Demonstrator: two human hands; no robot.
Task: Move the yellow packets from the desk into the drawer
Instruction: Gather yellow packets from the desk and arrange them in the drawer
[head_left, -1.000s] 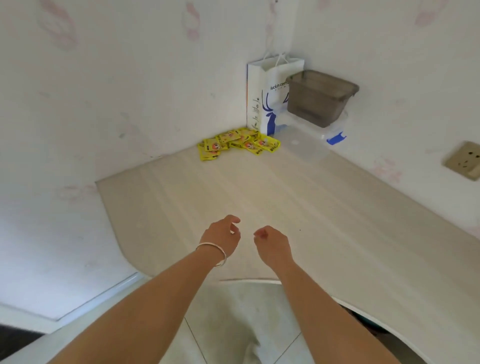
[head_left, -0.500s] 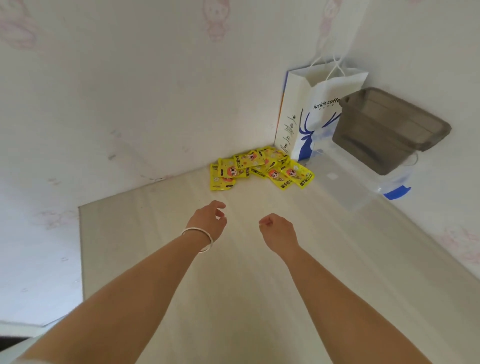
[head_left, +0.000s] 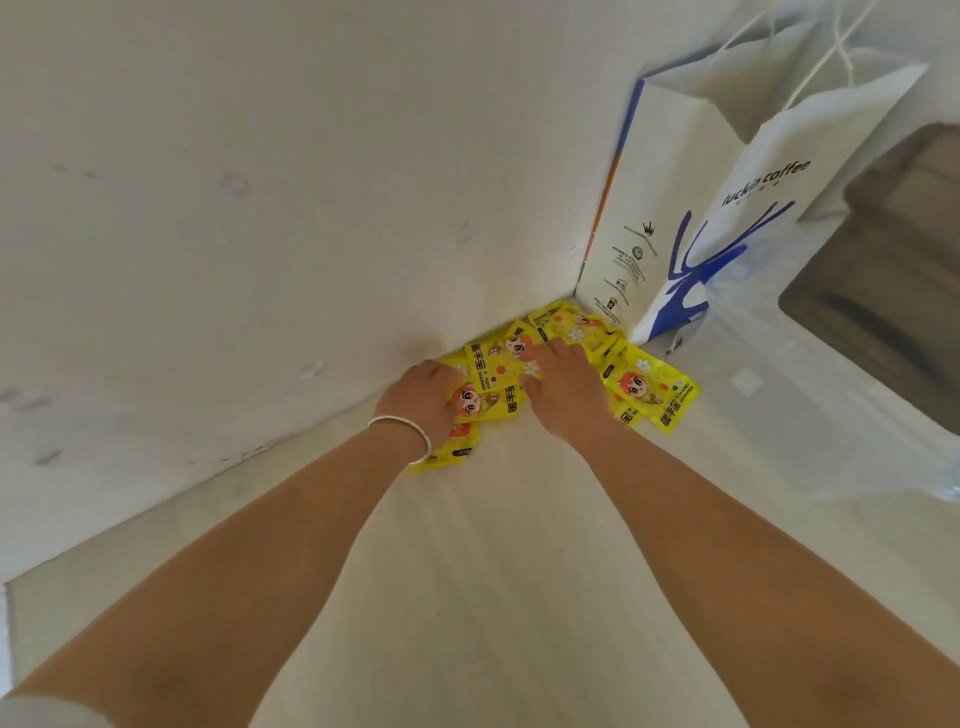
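Note:
Several yellow packets (head_left: 649, 389) with a cartoon face lie in a loose pile in the far corner of the pale wooden desk (head_left: 467, 571), against the wall. My left hand (head_left: 423, 400), with a white bangle on its wrist, is at the pile's left end, its fingers curled under a packet. My right hand (head_left: 563, 389) lies palm down on the middle of the pile with its fingers spread. Some packets are hidden under both hands. No drawer is in view.
A white paper coffee bag (head_left: 727, 234) with a blue deer print stands just right of the pile against the wall. Further right, a brownish plastic bin (head_left: 893, 280) sits on a clear plastic box (head_left: 831, 415).
Both hands have reached forward from mid-desk to the corner and now rest on the packet pile. The camera has moved closer to the corner.

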